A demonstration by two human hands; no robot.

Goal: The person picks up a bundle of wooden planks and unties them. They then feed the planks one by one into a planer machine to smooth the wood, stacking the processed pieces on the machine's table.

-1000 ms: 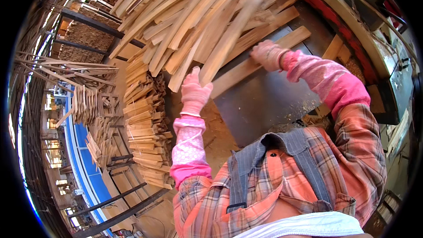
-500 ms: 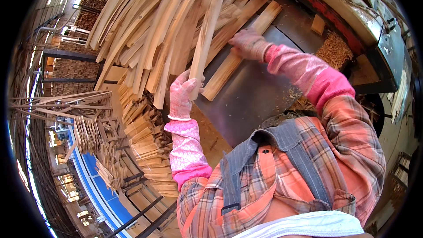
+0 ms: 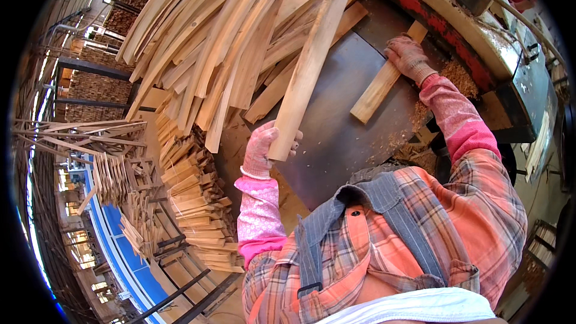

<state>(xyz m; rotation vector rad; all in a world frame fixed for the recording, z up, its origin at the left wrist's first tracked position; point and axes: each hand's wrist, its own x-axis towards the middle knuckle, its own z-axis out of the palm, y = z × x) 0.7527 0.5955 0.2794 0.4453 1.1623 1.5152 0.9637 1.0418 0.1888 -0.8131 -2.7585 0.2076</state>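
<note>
My gloved left hand [image 3: 264,149] grips the near end of a long pale wooden board [image 3: 315,63], which slants away to the upper right above the metal tabletop. At the right, my gloved right hand [image 3: 409,58] is closed over the upper part of a shorter wooden board [image 3: 379,91] on the dark metal table [image 3: 336,138]. The far tip of that board shows beyond the fingers. Several loose boards [image 3: 240,42] lie heaped to the left of the held one, some of them partly behind it.
Wood shavings [image 3: 459,78] are piled by the red-edged machine [image 3: 414,3] at the right. Stacked short wood pieces [image 3: 195,186] stand at the lower left, beside a black metal frame [image 3: 180,294]. A blue surface [image 3: 123,246] runs beyond them.
My right hand has shifted right with the shorter board, away from the heap. My left hand has brought the long board to the right and slightly nearer to me.
</note>
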